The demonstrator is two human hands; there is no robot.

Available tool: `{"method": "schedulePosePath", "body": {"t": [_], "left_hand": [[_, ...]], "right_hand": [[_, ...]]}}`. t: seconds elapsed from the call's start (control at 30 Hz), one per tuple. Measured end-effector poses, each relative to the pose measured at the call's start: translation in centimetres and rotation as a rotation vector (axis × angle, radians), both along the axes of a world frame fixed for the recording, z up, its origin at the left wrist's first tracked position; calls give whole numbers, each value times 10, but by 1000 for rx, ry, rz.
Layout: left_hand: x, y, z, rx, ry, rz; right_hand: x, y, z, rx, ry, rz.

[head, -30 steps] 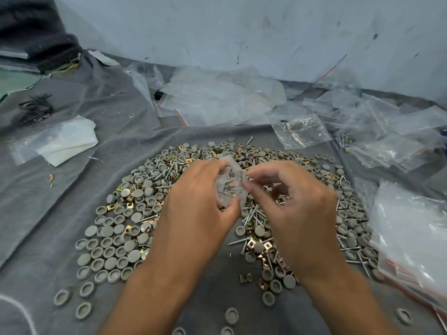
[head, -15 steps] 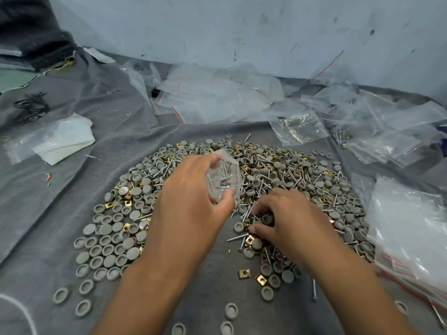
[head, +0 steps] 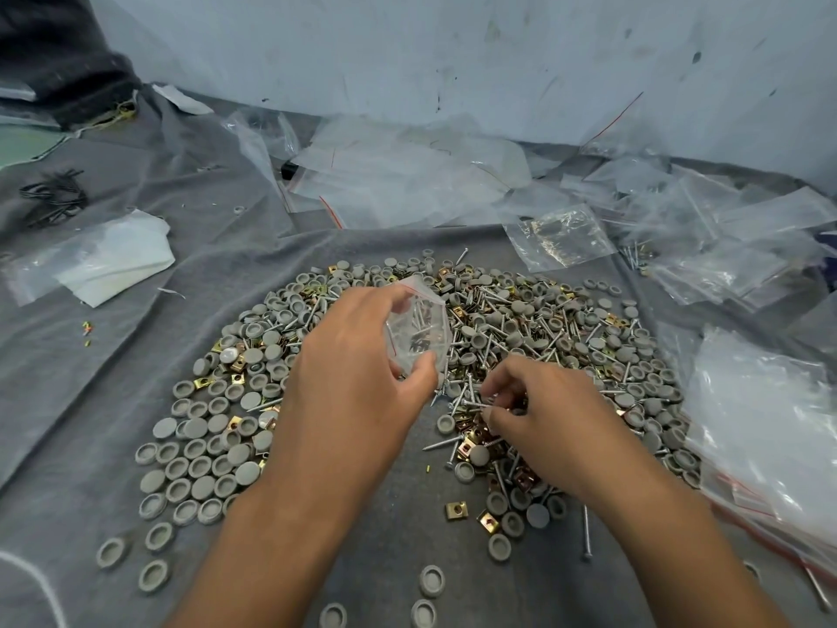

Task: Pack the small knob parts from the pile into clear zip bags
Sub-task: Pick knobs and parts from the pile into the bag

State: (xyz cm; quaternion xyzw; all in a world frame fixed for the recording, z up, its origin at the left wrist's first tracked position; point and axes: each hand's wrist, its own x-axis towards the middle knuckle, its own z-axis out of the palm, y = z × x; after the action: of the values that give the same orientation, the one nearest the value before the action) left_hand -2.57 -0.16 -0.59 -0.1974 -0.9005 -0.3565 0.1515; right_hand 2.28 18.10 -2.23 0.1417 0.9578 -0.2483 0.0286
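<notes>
Two hands are busy over the heap. The left hand [head: 362, 378] holds a small clear zip bag [head: 419, 330] up off the pile, fingers curled round its far side and thumb pressed to its near edge, mouth toward twelve o'clock; screws show inside it already. The right hand [head: 539, 410] is down at four o'clock of the bag, fingertips pinching a screw [head: 473, 403] just above the pile of parts [head: 543, 328]. That pile spreads across the grey cloth [head: 113, 401] from nine o'clock round to three: grey round caps, brass clips, loose screws all mixed.

My read on handling: the bag is flimsy, slick film that collapses if squeezed, so grip at the sides near the mouth to keep it gaping. The bits are light and hard, no fragility worry, but the screws are thin and tangle, so pinch mid-shaft and lift clear. Caps probably roll; take them by the rim. More bags [head: 407, 183] lie at twelve and two o'clock.
</notes>
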Motion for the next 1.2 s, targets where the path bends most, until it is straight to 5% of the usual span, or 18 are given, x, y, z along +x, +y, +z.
{"method": "schedulePosePath", "body": {"t": [0.43,0.67,0.8,1.0,1.2], "left_hand": [[2,1,1,-8,7,-6],[2,3,-1,-8,20,-16],[1,4,-3,3,20,-27],[0,5,-4,34,33,-50],[0,3,-2,6,23,-25]], "right_hand": [[8,28,18,-240,201,-47],[5,11,32,-858,488,65],[1,-14,29,-673,608,127],[1,-38,18,-113,822,200],[-1,-26,19,-176,849,132]]}}
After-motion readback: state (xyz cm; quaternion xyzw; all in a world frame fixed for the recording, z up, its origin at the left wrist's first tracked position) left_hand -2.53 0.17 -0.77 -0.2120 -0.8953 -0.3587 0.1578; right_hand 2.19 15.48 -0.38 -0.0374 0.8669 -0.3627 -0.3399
